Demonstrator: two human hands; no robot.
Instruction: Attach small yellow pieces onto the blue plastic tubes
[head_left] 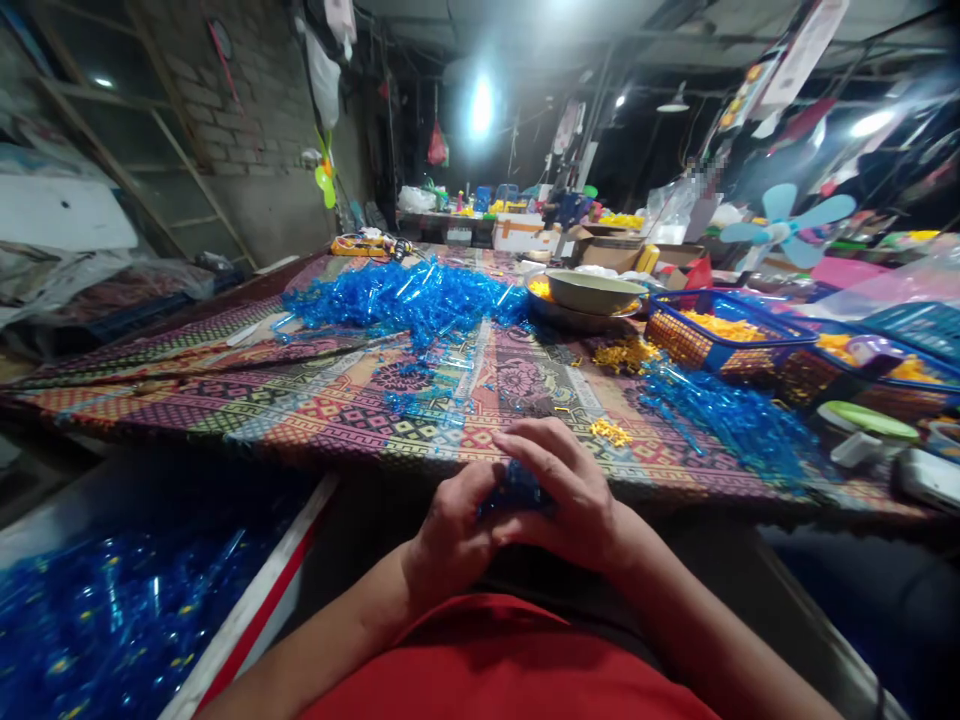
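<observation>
Close to my body, just off the table's front edge, both hands are closed around a clear blue plastic piece (519, 487). My left hand (456, 520) grips it from the left, with the thumb on top. My right hand (574, 490) curls over it from the right, its fingers hiding much of the piece. Its exact shape cannot be made out. Just past my fingers lies a small heap of yellow parts (610, 432) on the cloth. A large pile of similar blue plastic pieces (420, 295) spreads across the table beyond.
A patterned cloth (330, 400) covers the table. To the right are another blue pile (735, 420), a stacked bowl (592, 291), a blue basket (727, 335) of yellow parts and a fan (784, 228). At lower left, a white-edged box (300, 540) holds blue pieces.
</observation>
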